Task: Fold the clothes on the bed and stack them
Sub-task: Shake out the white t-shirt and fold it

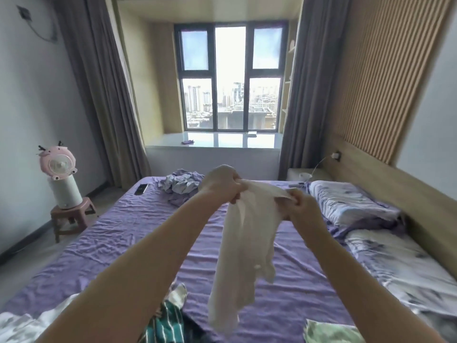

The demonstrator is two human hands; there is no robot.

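Clothes: white garment [243, 246] up in the air at centre, hanging limp over the bed [118, 246]
Bed: purple sheet, wrinkled; pillows [351, 206] at 3 o'clock
Pile: crumpled lilac clothes [181, 185] at 12 o'clock
Striped garment [168, 318]: 6 o'clock
Left hand [221, 185]: fingers pinching the garment's top edge
Right hand [303, 205]: pinching it too

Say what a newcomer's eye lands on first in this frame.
First, the limp white cloth garment held up at centre over the purple-sheeted bed, its top edge pinched between the left hand and the right hand. Next, the bright dark-framed window straight ahead beyond the bed. Then the pink round fan on a white cylinder atop a small stool at far left.
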